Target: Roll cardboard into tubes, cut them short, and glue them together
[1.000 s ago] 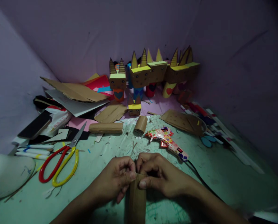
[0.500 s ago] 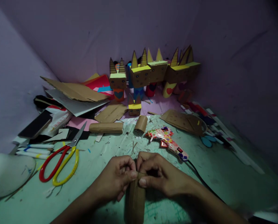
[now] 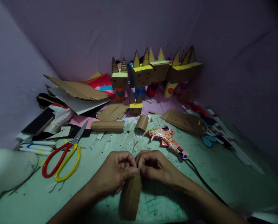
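A strip of brown cardboard (image 3: 130,199) hangs between my hands, its near end close to the bottom of the view. My left hand (image 3: 120,170) pinches its far end with thumb and fingers. Close beside it, my right hand (image 3: 154,166) grips the same end, fingertips nearly touching the left ones. The exact spot under the fingertips is hidden. Beyond my right hand lies a flower-patterned glue gun (image 3: 168,141), its black cord running toward me. A small cardboard roll (image 3: 142,123) and a longer cardboard roll (image 3: 107,126) rest farther off.
Scissors (image 3: 67,157) with red and yellow handles lie left, near markers (image 3: 37,147) and a white bottle (image 3: 10,169). Cardboard sheets (image 3: 80,89) pile up behind. Box-headed cardboard figures (image 3: 141,76) stand along the back wall. Cut cardboard (image 3: 184,121) and more pens are at right.
The cardboard strip has tilted, its near end swinging left and its flat face turning. Both hands have moved slightly up the view, still pinching its far end.
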A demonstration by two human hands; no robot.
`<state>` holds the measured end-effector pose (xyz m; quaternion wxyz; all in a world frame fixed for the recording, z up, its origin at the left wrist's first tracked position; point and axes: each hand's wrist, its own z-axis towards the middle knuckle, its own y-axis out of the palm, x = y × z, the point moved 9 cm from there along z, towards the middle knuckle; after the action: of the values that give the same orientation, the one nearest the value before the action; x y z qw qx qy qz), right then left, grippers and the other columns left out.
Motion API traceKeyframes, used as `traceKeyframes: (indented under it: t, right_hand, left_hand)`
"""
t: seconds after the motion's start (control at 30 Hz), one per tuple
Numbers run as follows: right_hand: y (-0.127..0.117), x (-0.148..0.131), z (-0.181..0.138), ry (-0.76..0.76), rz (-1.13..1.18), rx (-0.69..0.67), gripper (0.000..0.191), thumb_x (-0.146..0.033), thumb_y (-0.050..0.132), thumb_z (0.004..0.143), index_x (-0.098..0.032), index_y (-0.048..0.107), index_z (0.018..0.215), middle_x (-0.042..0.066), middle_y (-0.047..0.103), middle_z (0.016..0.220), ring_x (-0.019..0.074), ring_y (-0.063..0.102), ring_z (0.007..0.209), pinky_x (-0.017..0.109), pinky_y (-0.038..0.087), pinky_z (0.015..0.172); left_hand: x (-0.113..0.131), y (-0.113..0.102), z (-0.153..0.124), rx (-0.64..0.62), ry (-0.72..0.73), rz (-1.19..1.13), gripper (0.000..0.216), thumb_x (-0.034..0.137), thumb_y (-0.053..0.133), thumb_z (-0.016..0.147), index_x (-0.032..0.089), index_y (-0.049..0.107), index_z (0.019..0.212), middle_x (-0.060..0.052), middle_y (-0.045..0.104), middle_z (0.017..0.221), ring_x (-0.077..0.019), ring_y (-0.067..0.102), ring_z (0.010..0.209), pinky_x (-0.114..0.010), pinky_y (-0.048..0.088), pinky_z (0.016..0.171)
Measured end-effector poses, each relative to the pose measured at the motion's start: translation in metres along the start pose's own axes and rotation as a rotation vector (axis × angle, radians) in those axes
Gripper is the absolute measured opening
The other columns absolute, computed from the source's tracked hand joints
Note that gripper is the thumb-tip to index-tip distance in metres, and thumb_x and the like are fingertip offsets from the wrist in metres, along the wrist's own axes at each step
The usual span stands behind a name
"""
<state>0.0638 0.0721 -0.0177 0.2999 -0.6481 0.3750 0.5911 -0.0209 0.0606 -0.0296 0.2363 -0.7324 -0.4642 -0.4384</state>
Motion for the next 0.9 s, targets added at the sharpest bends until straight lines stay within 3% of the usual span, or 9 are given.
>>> traceKeyframes:
  t: [0.3, 0.6, 0.67, 0.8, 0.9]
  right_hand:
    - [0.001, 0.007, 0.002, 0.081, 0.006, 0.028, 0.012, -0.027, 0.052, 0.059, -0.016, 0.053, 0.053, 0.003, 0.052, 0.064, 0.0142, 0.046, 0.062, 0.029, 0.034, 0.057]
    - [-0.003, 0.02, 0.002, 0.17, 0.073, 0.114, 0.009, -0.025, 0.054, 0.054, -0.016, 0.055, 0.05, 0.0, 0.051, 0.056, 0.0114, 0.043, 0.054, 0.025, 0.033, 0.05]
    - [-0.01, 0.023, 0.002, 0.193, 0.164, 0.184, 0.009, -0.024, 0.056, 0.054, -0.016, 0.057, 0.051, -0.001, 0.051, 0.052, 0.0097, 0.043, 0.048, 0.023, 0.033, 0.047]
    - [-0.033, 0.029, -0.002, 0.181, 0.383, 0.415, 0.012, -0.027, 0.059, 0.059, -0.015, 0.06, 0.056, -0.001, 0.055, 0.048, 0.01, 0.05, 0.043, 0.021, 0.035, 0.044]
    - [-0.045, 0.028, -0.004, 0.12, 0.431, 0.523, 0.013, -0.028, 0.062, 0.062, -0.015, 0.06, 0.058, -0.001, 0.059, 0.049, 0.0104, 0.054, 0.046, 0.02, 0.039, 0.047]
  left_hand:
    - [0.002, 0.004, 0.001, -0.059, 0.022, 0.082, 0.024, 0.037, 0.062, 0.068, 0.016, 0.054, 0.074, 0.009, 0.045, 0.04, -0.0069, 0.042, 0.028, -0.016, 0.031, 0.03]
    - [0.005, 0.002, 0.003, -0.068, 0.037, 0.124, 0.023, 0.036, 0.062, 0.071, 0.015, 0.056, 0.077, 0.008, 0.046, 0.047, -0.0061, 0.043, 0.032, -0.016, 0.032, 0.033]
    - [0.012, -0.01, 0.002, 0.019, 0.081, 0.099, 0.026, 0.036, 0.064, 0.071, 0.014, 0.059, 0.084, 0.007, 0.049, 0.055, -0.0045, 0.043, 0.035, -0.016, 0.033, 0.035]
    - [0.029, -0.056, -0.007, 0.41, 0.247, 0.054, 0.026, 0.033, 0.069, 0.07, 0.014, 0.061, 0.086, 0.005, 0.055, 0.065, -0.006, 0.05, 0.051, -0.018, 0.042, 0.05]
    - [0.027, -0.069, -0.01, 0.491, 0.283, -0.033, 0.031, 0.038, 0.072, 0.068, 0.015, 0.062, 0.086, 0.0, 0.061, 0.079, -0.0115, 0.058, 0.069, -0.022, 0.046, 0.063]
